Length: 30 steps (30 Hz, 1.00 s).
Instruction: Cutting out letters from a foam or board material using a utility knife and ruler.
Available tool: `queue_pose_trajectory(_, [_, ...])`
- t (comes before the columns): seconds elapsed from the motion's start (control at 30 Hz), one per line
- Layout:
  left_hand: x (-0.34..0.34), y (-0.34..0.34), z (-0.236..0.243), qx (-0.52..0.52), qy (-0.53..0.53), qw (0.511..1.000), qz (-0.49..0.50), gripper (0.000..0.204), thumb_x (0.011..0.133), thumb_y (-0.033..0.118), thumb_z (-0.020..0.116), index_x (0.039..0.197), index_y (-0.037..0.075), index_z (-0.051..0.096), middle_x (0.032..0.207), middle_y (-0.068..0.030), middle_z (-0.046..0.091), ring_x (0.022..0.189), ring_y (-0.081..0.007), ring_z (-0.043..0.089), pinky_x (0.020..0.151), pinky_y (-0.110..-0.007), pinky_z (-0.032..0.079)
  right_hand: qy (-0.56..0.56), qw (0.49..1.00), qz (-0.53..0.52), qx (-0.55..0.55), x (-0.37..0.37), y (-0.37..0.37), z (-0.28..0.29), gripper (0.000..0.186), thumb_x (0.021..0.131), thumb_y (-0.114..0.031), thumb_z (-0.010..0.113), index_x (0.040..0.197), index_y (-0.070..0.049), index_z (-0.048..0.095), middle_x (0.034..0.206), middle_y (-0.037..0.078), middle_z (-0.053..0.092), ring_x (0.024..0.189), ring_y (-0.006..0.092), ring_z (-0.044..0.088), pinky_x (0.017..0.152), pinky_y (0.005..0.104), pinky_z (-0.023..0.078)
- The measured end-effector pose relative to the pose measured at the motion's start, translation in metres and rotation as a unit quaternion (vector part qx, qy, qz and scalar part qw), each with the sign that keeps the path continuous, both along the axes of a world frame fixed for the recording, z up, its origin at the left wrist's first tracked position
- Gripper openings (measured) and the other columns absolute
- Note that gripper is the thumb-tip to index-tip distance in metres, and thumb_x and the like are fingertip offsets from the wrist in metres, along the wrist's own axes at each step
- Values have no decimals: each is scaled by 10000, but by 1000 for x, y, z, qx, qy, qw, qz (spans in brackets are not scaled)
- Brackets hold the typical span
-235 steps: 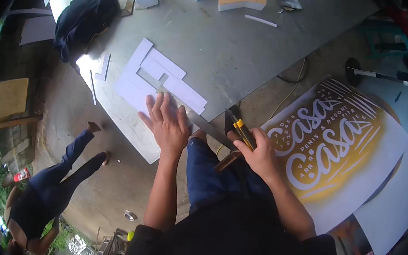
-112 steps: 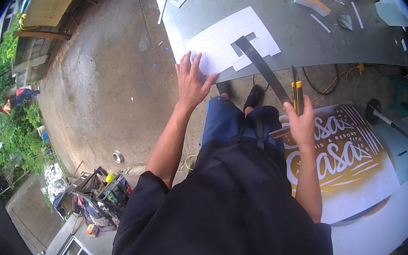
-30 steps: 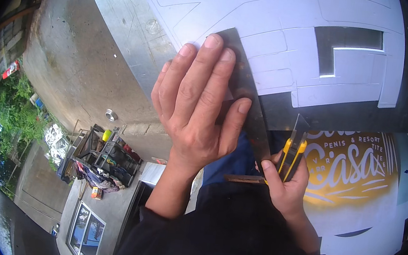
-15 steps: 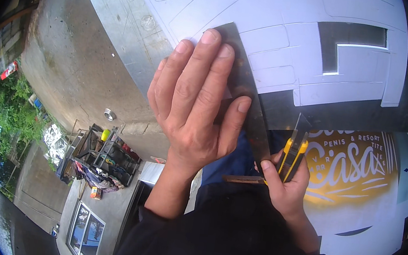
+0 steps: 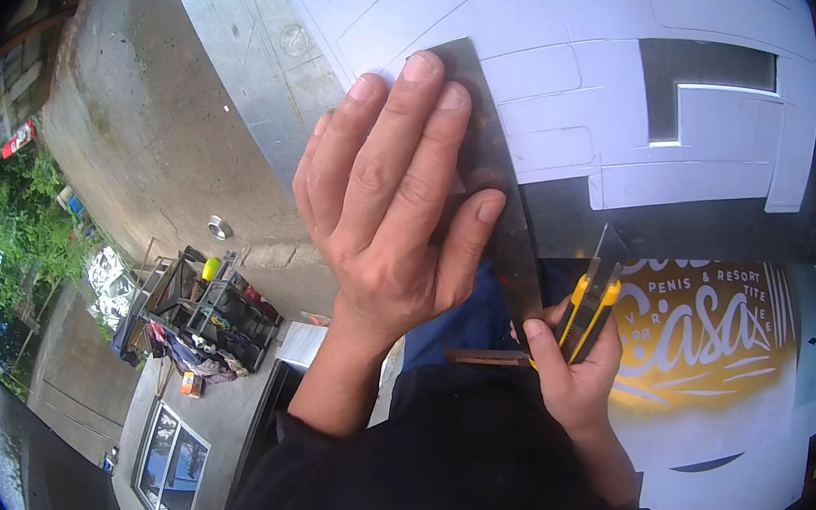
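Note:
My left hand (image 5: 390, 188) lies open, fingers stretched, over a dark steel square (image 5: 486, 143) with a worn, stained blade. The square rests across a white sheet (image 5: 559, 81) marked with drawn outlines; one L-shaped piece is cut out of the sheet. My right hand (image 5: 572, 359) is closed around a yellow-and-black snap-off utility knife (image 5: 586, 311), its blade out and pointing away from me, apart from the sheet. That hand is also at the near end of the square, where the crosspiece juts left. Whether its fingers grip the square is hidden.
Beneath the sheet is a scratched grey work surface (image 5: 242, 30). A white and yellow printed panel (image 5: 706, 380) stands at the right below the table edge. Lower left are a cluttered dark rack (image 5: 215, 319), a window (image 5: 171, 465) and concrete floor (image 5: 131, 123).
The sheet has shifted slightly to the right, and the square's far end sits slightly farther away. The knife has moved slightly right. My left hand stays spread in nearly the same place.

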<state>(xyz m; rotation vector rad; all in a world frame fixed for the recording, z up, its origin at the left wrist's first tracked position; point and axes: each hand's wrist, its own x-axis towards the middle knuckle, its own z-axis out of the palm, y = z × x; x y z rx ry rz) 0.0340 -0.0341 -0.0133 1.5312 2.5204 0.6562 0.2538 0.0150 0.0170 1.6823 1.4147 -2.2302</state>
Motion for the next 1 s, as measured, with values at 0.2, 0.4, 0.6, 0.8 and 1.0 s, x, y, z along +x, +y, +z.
queue_pose_trajectory(0.2, [0,0,1,-4,-1,1000,1,533,936,271,679,1378,-21,626,1428,-207,614,1387,-364,514,1191,-441,321,-2,1000,-1,5,-1,1,1,257,909,-36,744,1082,19,562,784,43,684,704,100,684,653,251,524])
queue_pose_trajectory(0.4, [0,-1,0,2,-2,1000,-2,521,935,269,687,1369,-15,641,1430,-204,614,1394,-363,503,1189,-437,319,0,1000,-10,-5,-1,0,-1,237,912,-37,744,1055,12,562,787,40,685,702,92,677,654,246,521])
queue_pose_trajectory(0.6, [0,0,2,-8,2,1000,-2,513,939,268,683,1366,-14,645,1429,-204,614,1392,-363,503,1189,-438,319,0,1000,-3,-7,-2,1,-1,229,913,-33,742,1047,6,561,780,38,686,703,93,680,653,247,522])
queue_pose_trajectory(0.8, [1,2,4,-17,-2,1000,5,511,942,263,673,1366,-20,632,1421,-208,616,1386,-365,506,1190,-446,317,1,1000,-13,-3,-3,0,-3,233,916,-36,738,1067,8,567,786,37,694,711,103,694,662,248,527])
queue_pose_trajectory(1.0, [0,2,4,-16,-2,1000,0,520,950,266,664,1378,-26,608,1423,-216,609,1380,-361,511,1192,-451,313,1,1000,0,4,0,0,-5,253,910,-43,744,1086,12,570,791,39,695,704,106,692,656,249,528])
